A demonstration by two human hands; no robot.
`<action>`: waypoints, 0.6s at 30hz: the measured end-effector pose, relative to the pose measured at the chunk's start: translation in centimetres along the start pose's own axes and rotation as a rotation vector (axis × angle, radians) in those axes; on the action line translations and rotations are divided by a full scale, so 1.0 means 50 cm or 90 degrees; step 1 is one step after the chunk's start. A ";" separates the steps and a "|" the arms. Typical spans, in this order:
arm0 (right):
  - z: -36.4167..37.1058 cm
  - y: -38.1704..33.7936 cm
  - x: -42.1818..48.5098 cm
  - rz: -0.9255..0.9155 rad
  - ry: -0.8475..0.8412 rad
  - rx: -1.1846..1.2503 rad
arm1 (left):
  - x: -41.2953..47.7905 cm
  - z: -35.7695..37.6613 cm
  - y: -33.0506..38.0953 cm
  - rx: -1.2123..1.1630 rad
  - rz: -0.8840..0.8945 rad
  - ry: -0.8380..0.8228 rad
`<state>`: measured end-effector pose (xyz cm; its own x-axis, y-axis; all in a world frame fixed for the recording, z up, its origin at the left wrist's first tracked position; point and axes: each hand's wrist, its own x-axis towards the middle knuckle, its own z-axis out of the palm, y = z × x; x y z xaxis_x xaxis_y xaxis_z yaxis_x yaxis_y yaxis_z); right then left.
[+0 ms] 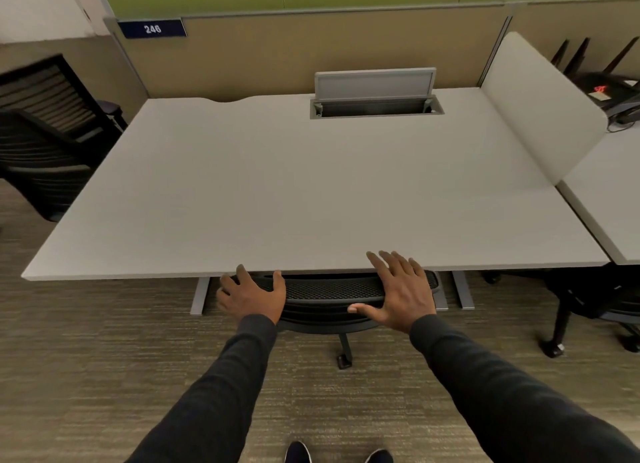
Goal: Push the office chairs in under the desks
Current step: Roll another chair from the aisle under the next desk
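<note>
We have one view only, from the person's head, looking forward and steeply down. It sits close above the near edge of the desk (277, 185), wide enough to catch the carpet (104, 358) and shoes (297, 452) directly below.

Black mesh office chair (332, 298) sits tucked under the near edge of the grey desk (294, 185), only its backrest top and one caster leg showing. Left hand (252, 294) and right hand (398, 291), fingers spread, flank the backrest top at the desk edge. Second chair (45, 133) stands off the desk's left side.
</note>
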<state>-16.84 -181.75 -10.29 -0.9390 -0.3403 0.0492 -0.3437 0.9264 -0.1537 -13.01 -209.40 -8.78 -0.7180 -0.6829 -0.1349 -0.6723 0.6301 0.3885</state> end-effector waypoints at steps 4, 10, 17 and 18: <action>0.002 0.000 0.000 -0.001 0.023 0.014 | -0.004 -0.001 0.001 0.015 0.006 -0.006; -0.004 -0.008 -0.004 0.008 -0.002 0.001 | 0.001 -0.006 -0.005 0.056 0.014 -0.026; -0.016 -0.021 -0.034 0.043 0.004 0.009 | 0.002 -0.005 -0.006 0.195 0.142 -0.047; -0.016 -0.022 -0.042 0.055 0.012 0.010 | -0.002 -0.002 0.001 0.195 0.169 -0.053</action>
<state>-14.51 -181.96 -9.44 -0.9652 -0.2561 0.0532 -0.2615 0.9494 -0.1738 -12.95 -209.35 -8.68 -0.8775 -0.4574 -0.1444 -0.4753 0.8698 0.1329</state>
